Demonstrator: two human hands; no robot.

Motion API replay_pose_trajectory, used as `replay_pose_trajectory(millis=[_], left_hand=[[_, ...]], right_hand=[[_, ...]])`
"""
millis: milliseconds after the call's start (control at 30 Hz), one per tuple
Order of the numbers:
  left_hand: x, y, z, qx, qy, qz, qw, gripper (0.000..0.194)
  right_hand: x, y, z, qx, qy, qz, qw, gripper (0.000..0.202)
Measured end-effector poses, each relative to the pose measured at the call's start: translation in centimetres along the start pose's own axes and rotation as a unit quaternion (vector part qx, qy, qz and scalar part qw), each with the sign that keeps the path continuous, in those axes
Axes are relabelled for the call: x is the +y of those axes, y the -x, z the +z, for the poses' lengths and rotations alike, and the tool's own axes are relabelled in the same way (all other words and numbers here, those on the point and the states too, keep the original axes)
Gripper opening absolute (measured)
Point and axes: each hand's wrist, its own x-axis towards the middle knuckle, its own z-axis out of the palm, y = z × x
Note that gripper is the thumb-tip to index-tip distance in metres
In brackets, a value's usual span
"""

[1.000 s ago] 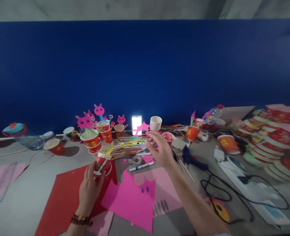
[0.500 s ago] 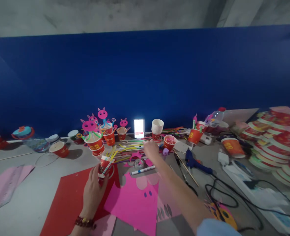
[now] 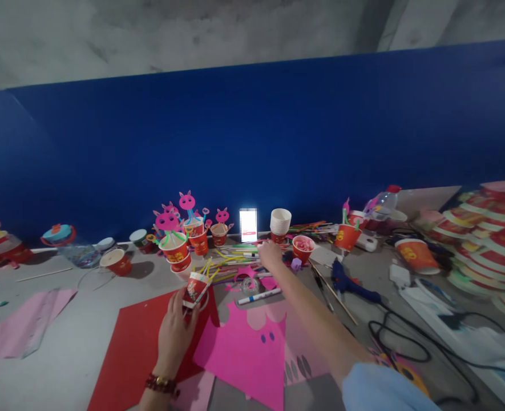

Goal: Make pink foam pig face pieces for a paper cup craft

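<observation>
My left hand (image 3: pixel 176 331) is closed around a small red-and-white paper cup (image 3: pixel 196 288), which leans to the right over red paper. Yellow pipe cleaners (image 3: pixel 208 273) stick out of its mouth. Stretched far forward, my right hand (image 3: pixel 271 256) is over the right end of a loose heap of coloured pipe cleaners (image 3: pixel 235 255). Its fingers are curled together, and whatever lies between the tips is hidden. Just right of that hand stands a red cup of pink pieces (image 3: pixel 303 246). Behind it is a stack of white cups (image 3: pixel 280 220).
Cups with pink animal faces (image 3: pixel 173 248) stand left of the heap. Pink cut paper (image 3: pixel 246 348) and red paper (image 3: pixel 149 331) lie in front. A blue glue gun (image 3: pixel 355 285), its cable and a power strip (image 3: pixel 432 319) are on the right, beside stacked red bowls (image 3: pixel 487 245).
The view has turned slightly left, so everything sits further right. Both hands stay at about the same places over the table, the left with its cup.
</observation>
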Motion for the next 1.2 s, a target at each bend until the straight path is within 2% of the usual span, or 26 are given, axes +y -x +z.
replay_pose_trajectory(millis=[100, 167, 267, 333, 367, 400, 433, 467, 533, 567, 600, 700, 733, 767, 867, 933, 1000, 1033, 1067, 1100, 1133, 1167, 1200], left_hand=[[-0.1, -0.1, -0.1, 0.015, 0.011, 0.019, 1.0, 0.05], [0.0, -0.3, -0.7, 0.043, 0.016, 0.041, 0.998, 0.046], [1.1, -0.6, -2.4, 0.095, 0.005, 0.077, 0.992, 0.041], [2.7, -0.7, -3.8, 0.107, 0.003, 0.107, 0.988, 0.047], [3.7, -0.7, -4.3, 0.09, 0.012, 0.143, 0.986, 0.053], [4.9, -0.7, -4.7, 0.046, 0.027, 0.191, 0.98, 0.059], [6.1, -0.6, -5.0, -0.004, 0.04, 0.235, 0.971, 0.06], [7.3, -0.4, -5.2, -0.056, 0.052, 0.275, 0.958, 0.054], [9.4, -0.1, -5.3, -0.127, 0.08, 0.316, 0.937, 0.021], [10.2, 0.1, -5.2, -0.139, 0.091, 0.317, 0.934, 0.019], [11.0, 0.3, -5.1, -0.142, 0.1, 0.318, 0.932, 0.024], [12.6, 0.6, -4.6, -0.137, 0.111, 0.325, 0.929, 0.033], [13.2, 0.7, -4.4, -0.142, 0.109, 0.328, 0.927, 0.034], [13.7, 0.9, -4.3, -0.151, 0.107, 0.333, 0.924, 0.036], [14.9, 1.8, -4.1, -0.195, 0.115, 0.334, 0.915, 0.042], [14.8, 2.7, -4.5, -0.238, 0.142, 0.321, 0.905, 0.046], [13.7, 3.7, -5.3, -0.299, 0.187, 0.283, 0.892, 0.047], [12.8, 4.0, -5.7, -0.339, 0.214, 0.24, 0.884, 0.046], [11.8, 4.3, -6.0, -0.36, 0.237, 0.194, 0.881, 0.046], [10.9, 4.4, -6.1, -0.347, 0.236, 0.15, 0.895, 0.046], [10.0, 4.5, -6.1, -0.328, 0.219, 0.132, 0.909, 0.044], [9.5, 4.4, -5.9, -0.317, 0.201, 0.159, 0.913, 0.042], [9.2, 4.4, -5.5, -0.302, 0.188, 0.207, 0.911, 0.038]], right_hand=[[0.0, 0.9, -1.9, 0.014, -0.019, -0.012, 1.0, 0.033], [0.0, 2.5, -3.4, 0.03, -0.04, -0.027, 0.998, 0.026], [0.2, 6.3, -5.2, 0.044, -0.088, -0.075, 0.992, 0.023], [0.4, 9.3, -5.8, 0.022, -0.131, -0.132, 0.982, 0.021], [0.5, 10.9, -5.9, 0.002, -0.171, -0.182, 0.968, 0.019], [0.6, 12.3, -5.9, -0.017, -0.257, -0.241, 0.936, 0.019], [0.7, 13.7, -5.8, -0.041, -0.331, -0.273, 0.902, 0.02], [0.7, 14.8, -5.5, -0.051, -0.393, -0.277, 0.875, 0.02], [0.9, 16.8, -4.7, -0.048, -0.489, -0.232, 0.84, 0.019], [0.9, 17.5, -4.2, -0.045, -0.532, -0.198, 0.822, 0.02], [1.0, 18.1, -3.7, -0.046, -0.58, -0.165, 0.797, 0.022], [0.5, 19.4, -1.9, -0.063, -0.719, -0.077, 0.688, 0.028], [0.0, 19.7, -1.3, -0.064, -0.745, -0.056, 0.662, 0.029], [-0.5, 20.0, -0.8, -0.059, -0.758, -0.04, 0.648, 0.031], [-1.8, 21.0, 0.3, -0.058, -0.756, -0.025, 0.652, 0.038], [-1.1, 21.9, 0.0, -0.057, -0.752, -0.024, 0.656, 0.037], [1.4, 22.7, -1.2, 0.008, -0.757, -0.007, 0.653, 0.033], [3.2, 23.2, -2.0, 0.115, -0.765, 0.029, 0.633, 0.033], [5.1, 23.6, -2.8, 0.193, -0.771, 0.05, 0.605, 0.032], [6.9, 23.9, -3.5, 0.228, -0.772, 0.061, 0.59, 0.031], [8.3, 24.2, -4.0, 0.255, -0.769, 0.072, 0.582, 0.029], [9.2, 24.3, -4.1, 0.273, -0.762, 0.082, 0.582, 0.026], [9.4, 24.4, -3.8, 0.244, -0.759, 0.083, 0.598, 0.029]])
